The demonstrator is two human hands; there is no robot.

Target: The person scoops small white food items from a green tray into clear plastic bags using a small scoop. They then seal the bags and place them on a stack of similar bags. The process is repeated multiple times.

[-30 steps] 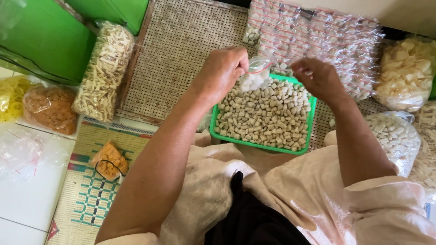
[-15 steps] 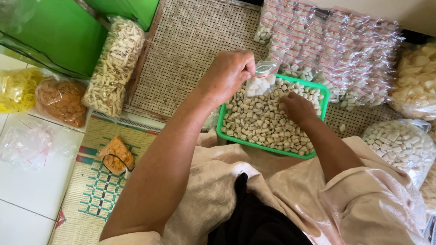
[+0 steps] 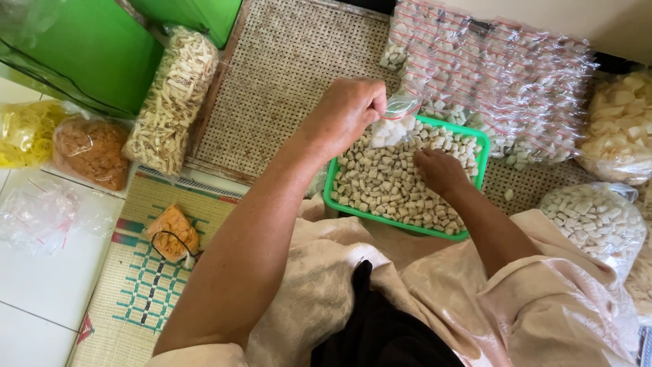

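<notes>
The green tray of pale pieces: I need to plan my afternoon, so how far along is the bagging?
Done: a row of small filled bags lies behind the green tray. In hand: the left hand holds a small clear bag, partly filled, over the tray, while the right hand reaches into the pale pieces. Left: the tray looks nearly full, and a large bag of similar pieces sits to the right.

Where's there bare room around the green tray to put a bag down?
The woven mat is bare between the long bag of strips and the left hand. The white tiles at lower left are mostly bare. Right of the green tray it is crowded: the heap of small packets and the bag of white pieces.
</notes>
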